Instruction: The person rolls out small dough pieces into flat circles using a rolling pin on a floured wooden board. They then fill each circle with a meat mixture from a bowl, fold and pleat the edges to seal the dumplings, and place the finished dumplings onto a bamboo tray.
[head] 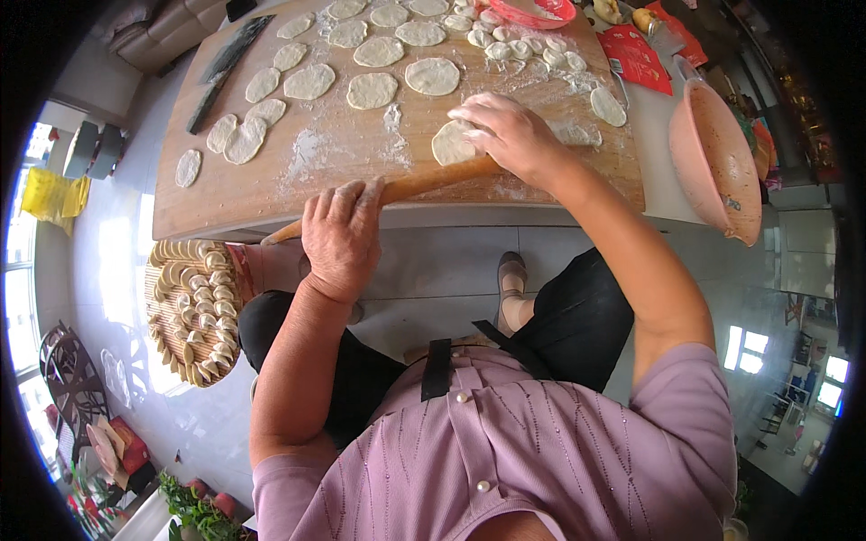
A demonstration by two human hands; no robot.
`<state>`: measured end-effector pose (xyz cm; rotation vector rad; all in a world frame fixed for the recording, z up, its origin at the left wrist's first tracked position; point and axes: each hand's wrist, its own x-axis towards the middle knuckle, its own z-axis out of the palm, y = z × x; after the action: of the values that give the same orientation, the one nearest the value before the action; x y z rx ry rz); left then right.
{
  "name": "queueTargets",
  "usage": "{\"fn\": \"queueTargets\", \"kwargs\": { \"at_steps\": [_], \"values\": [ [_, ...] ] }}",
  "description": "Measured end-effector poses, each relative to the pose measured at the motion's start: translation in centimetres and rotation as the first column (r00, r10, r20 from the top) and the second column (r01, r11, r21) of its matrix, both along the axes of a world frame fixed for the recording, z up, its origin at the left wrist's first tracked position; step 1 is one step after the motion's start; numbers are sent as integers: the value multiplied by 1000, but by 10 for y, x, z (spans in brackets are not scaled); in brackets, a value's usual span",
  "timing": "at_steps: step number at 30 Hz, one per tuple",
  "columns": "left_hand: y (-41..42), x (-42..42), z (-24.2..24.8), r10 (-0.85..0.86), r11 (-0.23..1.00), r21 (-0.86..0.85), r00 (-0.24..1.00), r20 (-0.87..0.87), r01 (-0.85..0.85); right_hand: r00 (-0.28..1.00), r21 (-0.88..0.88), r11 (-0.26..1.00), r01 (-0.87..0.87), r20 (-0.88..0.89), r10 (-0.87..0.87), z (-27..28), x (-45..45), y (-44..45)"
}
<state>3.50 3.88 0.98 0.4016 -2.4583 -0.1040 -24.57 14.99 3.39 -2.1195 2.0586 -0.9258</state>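
My left hand [342, 233] is wrapped around a wooden rolling pin [433, 181], whose tapered left end sticks out past the board's near edge. Over the pin's right part lies my right hand [507, 135], floury, its fingers reaching forward onto a round dough wrapper [449, 143]. That wrapper lies just beyond the pin, partly covered by the fingers. Both hands are at the near side of a floured wooden board [257, 189]. Beyond them, several rolled wrappers [372, 90] are spread out, and small flattened dough pieces [521, 49] cluster at the far right.
A dark, long flat object [226, 67] rests on the board's left. Left of my knees, a woven tray [150, 297] carries rows of dumplings [203, 308]. A pink basin [690, 145] stands right of the board, near a red packet [634, 59]. A red bowl [534, 20] is at the back.
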Motion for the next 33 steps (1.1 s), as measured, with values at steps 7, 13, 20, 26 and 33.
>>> {"fn": "queueTargets", "kwargs": {
  "at_steps": [7,13,20,26,33],
  "values": [
    [17,14,4,-21,998,64,999,25,19,949,328,893,308,-41,-312,10,12,11],
    [1,8,9,102,987,103,974,200,-124,935,75,949,308,-211,-286,-12,0,63],
    [-65,-50,-9,363,932,-121,863,351,-343,824,63,908,415,-450,-345,-55,-67,-20],
    [-52,-28,-1,255,965,-51,868,426,-258,857,104,928,359,-430,-284,-54,-47,14],
    [-26,-1,11,179,978,17,888,423,-206,920,156,931,330,-272,-281,-15,0,54]
  ]
}}
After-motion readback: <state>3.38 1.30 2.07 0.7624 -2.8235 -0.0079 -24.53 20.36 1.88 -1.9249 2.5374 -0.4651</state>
